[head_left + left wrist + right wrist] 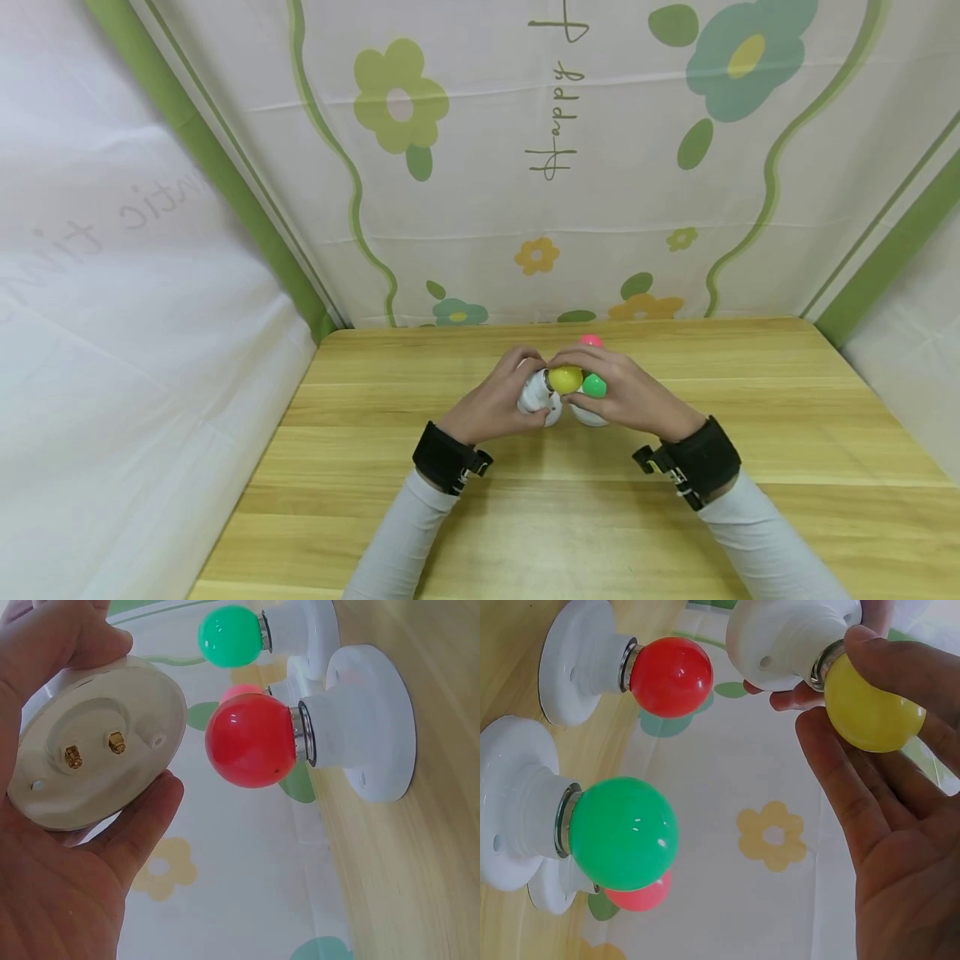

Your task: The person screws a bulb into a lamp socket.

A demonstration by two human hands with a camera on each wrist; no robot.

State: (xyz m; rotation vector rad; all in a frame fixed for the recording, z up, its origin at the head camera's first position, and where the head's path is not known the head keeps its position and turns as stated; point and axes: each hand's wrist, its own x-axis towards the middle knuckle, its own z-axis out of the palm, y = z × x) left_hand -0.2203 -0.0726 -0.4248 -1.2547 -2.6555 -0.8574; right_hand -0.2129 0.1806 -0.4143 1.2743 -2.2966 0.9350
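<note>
Now my left hand (52, 847) grips the white socket (94, 742), right hand (885, 825) pinches yellow bulb (870, 705); red (671, 676), green (622, 832) bulbs already seated at 12 o'clock.

Light wooden table (787, 433). Standing on it: 3 white sockets, each with small round bulb: red bulb (249, 745), green bulb (622, 832), pink bulb (591, 340). Behind: white backdrop (480, 208) with flowers, green stripes, "happy" lettering.

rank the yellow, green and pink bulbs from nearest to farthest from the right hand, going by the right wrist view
1. yellow bulb: touched by the right hand's fingers, upper right.
2. green bulb: in its white holder on the table, lower left.
3. pink bulb: mostly hidden behind the green one, farthest.
</note>
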